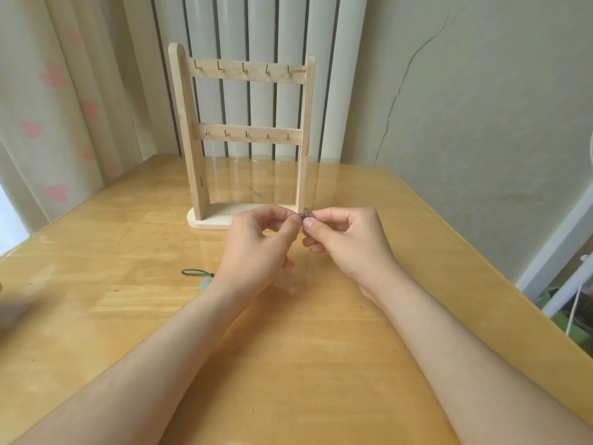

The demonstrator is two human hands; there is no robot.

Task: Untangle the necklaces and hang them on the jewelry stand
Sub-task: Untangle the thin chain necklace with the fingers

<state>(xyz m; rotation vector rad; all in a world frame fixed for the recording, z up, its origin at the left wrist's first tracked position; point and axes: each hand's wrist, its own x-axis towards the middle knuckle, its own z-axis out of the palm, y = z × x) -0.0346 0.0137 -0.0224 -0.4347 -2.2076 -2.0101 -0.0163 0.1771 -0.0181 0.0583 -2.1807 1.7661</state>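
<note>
Here both hands, left [260, 239] and right [345, 239], pinch chain knot [305, 214] before stand [239, 136], likely to tease it apart; hooks bare.

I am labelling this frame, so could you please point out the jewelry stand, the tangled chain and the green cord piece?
jewelry stand [249, 73]: head view, on the top hook rail.
tangled chain [305, 214]: head view, on the clump between the fingertips.
green cord piece [192, 272]: head view, on its loop.

Open tabletop, one stand ahead
Jewelry stand [244, 136] blocks the far middle; green cord [196, 273] lies left; table [321, 364] bare elsewhere.
</note>
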